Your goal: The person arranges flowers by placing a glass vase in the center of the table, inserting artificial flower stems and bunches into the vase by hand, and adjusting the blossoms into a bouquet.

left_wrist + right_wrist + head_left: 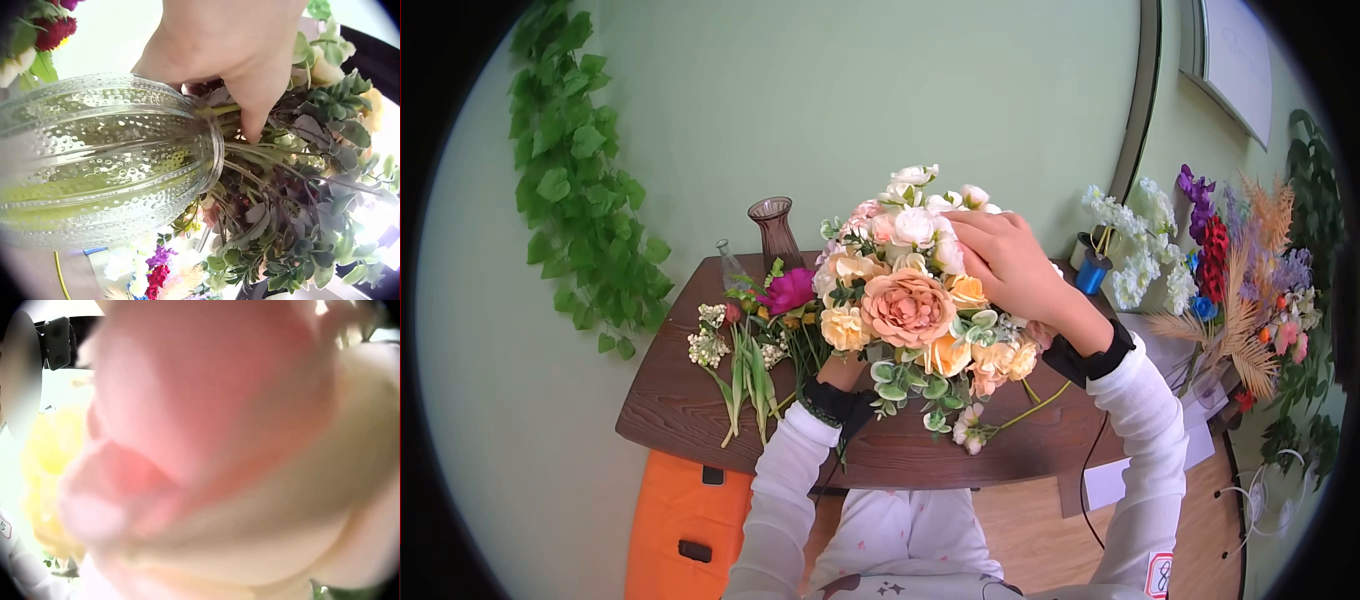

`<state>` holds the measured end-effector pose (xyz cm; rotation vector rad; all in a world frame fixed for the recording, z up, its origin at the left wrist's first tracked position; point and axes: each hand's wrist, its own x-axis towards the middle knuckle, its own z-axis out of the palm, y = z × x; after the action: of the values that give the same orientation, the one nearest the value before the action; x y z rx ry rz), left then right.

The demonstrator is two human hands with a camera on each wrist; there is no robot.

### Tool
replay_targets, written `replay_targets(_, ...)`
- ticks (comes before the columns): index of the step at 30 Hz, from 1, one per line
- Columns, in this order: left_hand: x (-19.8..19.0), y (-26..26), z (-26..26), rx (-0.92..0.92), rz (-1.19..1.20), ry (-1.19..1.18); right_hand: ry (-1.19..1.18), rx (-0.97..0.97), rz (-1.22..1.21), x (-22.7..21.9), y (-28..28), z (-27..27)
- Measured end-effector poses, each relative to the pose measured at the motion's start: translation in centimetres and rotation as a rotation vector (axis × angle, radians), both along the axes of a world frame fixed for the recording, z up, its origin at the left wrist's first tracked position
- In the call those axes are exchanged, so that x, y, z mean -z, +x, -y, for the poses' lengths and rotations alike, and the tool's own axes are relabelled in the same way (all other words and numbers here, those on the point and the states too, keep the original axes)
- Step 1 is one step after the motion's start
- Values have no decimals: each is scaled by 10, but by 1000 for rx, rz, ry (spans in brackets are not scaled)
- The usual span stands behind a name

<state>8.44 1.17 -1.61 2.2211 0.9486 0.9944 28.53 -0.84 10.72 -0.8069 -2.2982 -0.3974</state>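
A full bouquet of artificial flowers [908, 308], with peach, yellow and white blooms and green leaves, stands in front of me. In the left wrist view its stems [250, 153] come out of the mouth of a ribbed clear glass vase [106, 162]. My left hand [231, 56] grips the stems right at the vase's rim, thumb reaching down among them; flowers cover most of it in the head view. Over the upper right side of the bouquet lies my right hand [1005, 260], its extended fingers resting on white blooms. A blurred pink bloom [206, 394] fills the right wrist view.
Loose flowers and stems [750, 375] lie on the dark wooden table [670, 410] at left. Behind them stand a purple glass vase [775, 235] and a small clear bottle [730, 265]. A blue spool [1092, 272] and more artificial flowers [1220, 270] are at right.
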Motion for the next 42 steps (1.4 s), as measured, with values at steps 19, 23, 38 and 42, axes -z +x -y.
replay_targets(19,5,-10,8,17,-40,-9,-527,-144,-547,-25,30,5)
replay_targets(23,6,-12,8,28,-43,-12,-492,-28,-296,-14,32,11)
replay_targets(38,-8,0,-8,42,-61,-14,-195,-114,-119,10,23,-3)
replay_targets(42,-5,-1,-2,31,-62,-8,-241,-112,-164,5,21,1)
